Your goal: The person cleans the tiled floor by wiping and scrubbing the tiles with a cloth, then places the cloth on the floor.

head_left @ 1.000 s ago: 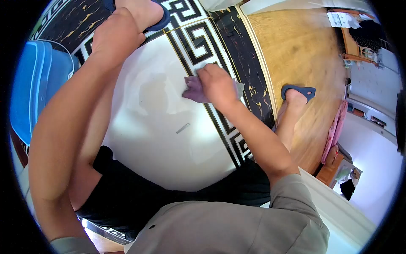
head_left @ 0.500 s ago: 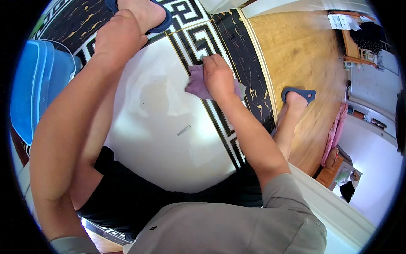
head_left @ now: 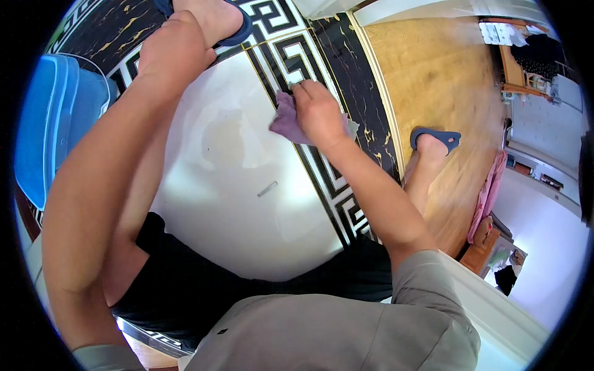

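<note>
My right hand (head_left: 318, 116) presses a crumpled purple cloth (head_left: 284, 122) onto the black-and-white patterned border of the floor. Its fingers are bent over the cloth, and a greyish-green edge shows on the cloth's far side. My left hand (head_left: 173, 49) is wrapped around my left ankle, just above the foot (head_left: 216, 26) in its dark blue slipper (head_left: 240, 36). Between my legs lies a glossy white floor tile (head_left: 235, 229), with a small grey strip (head_left: 268, 189) on it.
A blue plastic bucket (head_left: 52, 133) with a wire handle stands at the left, beside my left arm. A raised gold-edged strip (head_left: 378, 80) separates the tiles from the wooden floor (head_left: 433, 74). My other slippered foot (head_left: 432, 145) rests on the wood. Furniture is farther right.
My right elbow has swung slightly outward to the right, while the right hand and cloth have barely shifted. My left hand stays on the ankle.
</note>
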Demonstrator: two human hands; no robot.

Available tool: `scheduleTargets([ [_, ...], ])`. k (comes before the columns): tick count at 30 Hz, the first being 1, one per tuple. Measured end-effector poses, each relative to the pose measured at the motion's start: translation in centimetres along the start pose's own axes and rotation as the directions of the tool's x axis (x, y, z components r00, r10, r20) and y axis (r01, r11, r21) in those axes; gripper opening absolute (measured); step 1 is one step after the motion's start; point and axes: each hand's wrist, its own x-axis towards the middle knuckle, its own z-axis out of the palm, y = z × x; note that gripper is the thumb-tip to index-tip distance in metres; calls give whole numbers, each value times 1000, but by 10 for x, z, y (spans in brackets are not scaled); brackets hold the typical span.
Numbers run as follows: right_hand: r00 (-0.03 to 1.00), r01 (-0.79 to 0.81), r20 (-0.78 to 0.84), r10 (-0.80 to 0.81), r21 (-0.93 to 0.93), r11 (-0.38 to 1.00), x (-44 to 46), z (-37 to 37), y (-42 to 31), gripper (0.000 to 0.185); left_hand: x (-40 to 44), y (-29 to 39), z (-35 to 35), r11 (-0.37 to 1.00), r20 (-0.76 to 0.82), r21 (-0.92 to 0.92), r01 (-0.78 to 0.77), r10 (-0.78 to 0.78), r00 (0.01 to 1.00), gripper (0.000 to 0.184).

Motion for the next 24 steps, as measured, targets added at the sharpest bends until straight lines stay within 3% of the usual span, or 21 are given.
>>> scheduleTargets([
  [3, 994, -90, 56, 94, -67, 994, 3, -6, 12, 23, 1, -1, -1, 1000, 3, -11, 0, 0, 1000, 62],
  [6, 999, 10, 31, -9, -30, 1000, -1, 5, -3, 19, 0, -1, 0, 1000, -10, -20, 1, -1, 1000, 59],
  [10, 997, -77, 10, 78, -61, 995, 6, -6, 14, 13, -1, 1, -3, 1000, 3, -20, 18, -18, 1000, 55],
  [14, 998, 43, 52, -40, -42, 998, 1, 2, -3, 14, 2, -5, 10, 998, -69, -48, -28, 24, 997, 57],
  [18, 996, -85, 19, 87, -99, 991, 5, -6, 11, 14, 0, -1, 0, 999, -25, -36, 27, -28, 999, 54],
  [21, 997, 32, 65, -29, -41, 999, 3, 0, -11, 14, 2, 4, -1, 1000, -3, -21, 22, -22, 1000, 51],
  [24, 999, -41, 12, 42, -62, 997, 6, -3, 7, 12, 2, -2, 3, 999, -11, -23, 30, -30, 999, 55],
])
